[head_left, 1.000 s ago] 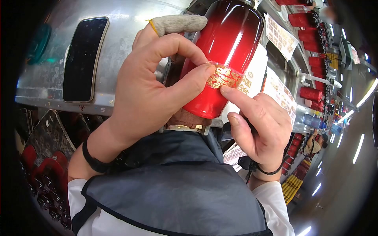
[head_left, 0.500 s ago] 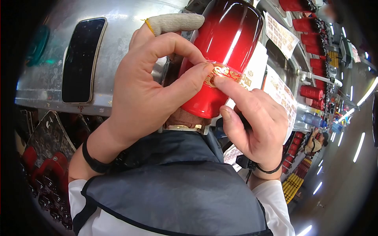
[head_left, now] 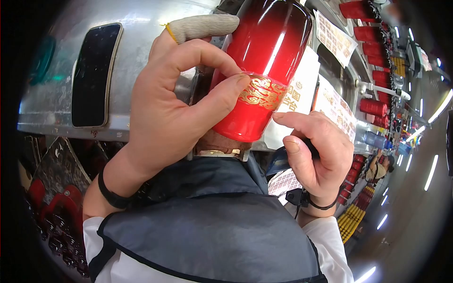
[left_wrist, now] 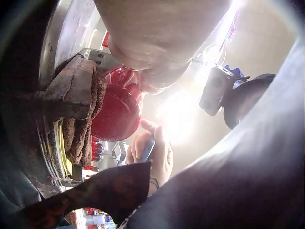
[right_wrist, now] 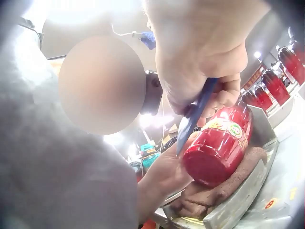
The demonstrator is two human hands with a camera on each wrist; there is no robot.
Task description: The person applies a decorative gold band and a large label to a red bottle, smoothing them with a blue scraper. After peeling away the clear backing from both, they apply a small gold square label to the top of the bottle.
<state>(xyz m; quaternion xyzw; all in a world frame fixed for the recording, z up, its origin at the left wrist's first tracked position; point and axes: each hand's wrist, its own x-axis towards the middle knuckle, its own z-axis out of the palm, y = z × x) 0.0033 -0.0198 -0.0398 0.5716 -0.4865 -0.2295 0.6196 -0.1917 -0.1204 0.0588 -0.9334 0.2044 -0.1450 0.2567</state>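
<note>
A glossy red bottle [head_left: 271,47], darkening toward its neck, lies on a brown cloth [right_wrist: 228,186] in a metal cradle. Around its lower body runs a clear decal strip [head_left: 260,93] with gold scrollwork. My left hand [head_left: 165,101] pinches the strip's left end between thumb and index finger; a knitted sleeve [head_left: 203,28] covers another finger. At the bottle's right side, the index fingertip of my right hand [head_left: 323,146] points just below the strip's edge. The curled fingers of that hand hold a flat blue tool with a pointed end [right_wrist: 195,119].
A phone [head_left: 96,75] lies on the metal table [head_left: 141,28] to the left. White sheets with gold print [head_left: 297,99] and a printed sheet [head_left: 335,37] lie right of the bottle. Farther right stand rows of red bottles [head_left: 373,49].
My right index finger first slid left onto the decal strip, then drew back right and down off it, uncovering the gold pattern. My left hand keeps its pinch and has shifted slightly left.
</note>
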